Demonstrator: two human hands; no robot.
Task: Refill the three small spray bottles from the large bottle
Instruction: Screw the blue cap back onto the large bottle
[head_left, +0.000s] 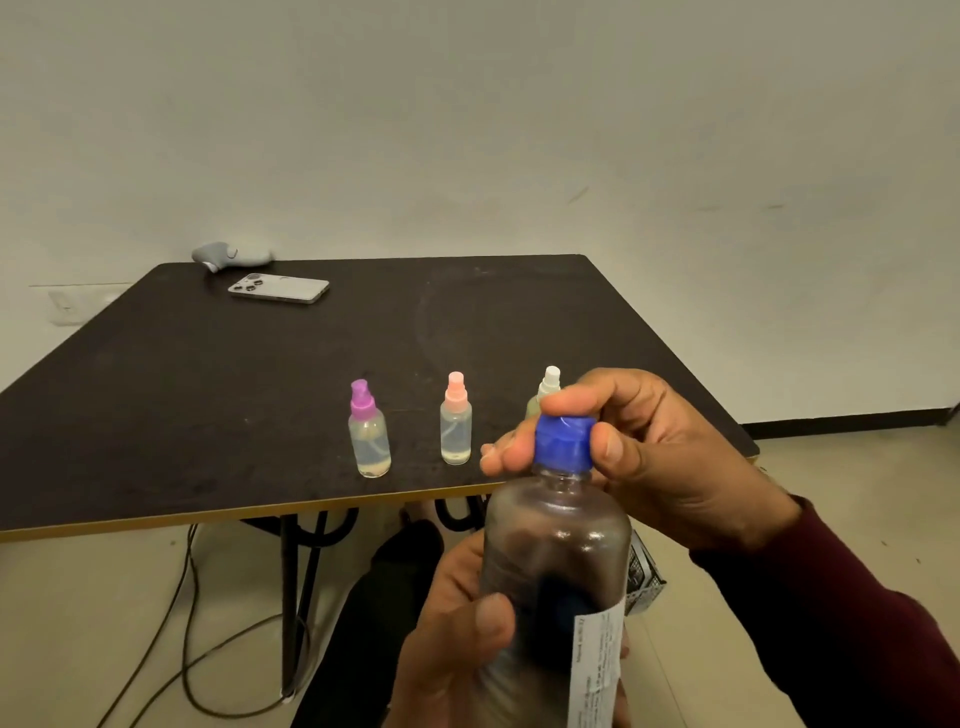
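Close to the camera, below the counter's near edge, large bottle (553, 571) held upright in mid-air, off the counter (208, 389). Clear plastic body, smoky look, white printed label (597, 670) low on its right side, text too small to read. Blue cap (564, 442) on the neck. Left hand (457, 639) wrapped around the lower body, thumb across the front. Right hand (649, 457) closed on the blue cap, thumb on the near side, fingers over the top and far side. Dark red sleeve (841, 623) on the right arm.

Three small spray bottles upright in a row near the counter's front edge, apart from each other. Purple-topped spray bottle (369, 431) at left, pink-topped spray bottle (456, 421) in the middle, both clear with pale liquid low in them. White-topped spray bottle (545, 392) at right, mostly hidden behind the right hand, fill level not visible.

Far left corner of the dark counter: white phone (279, 288) lying camera-side up, grey object (231, 254) just behind it. Cables (197, 649) on the floor under the counter.
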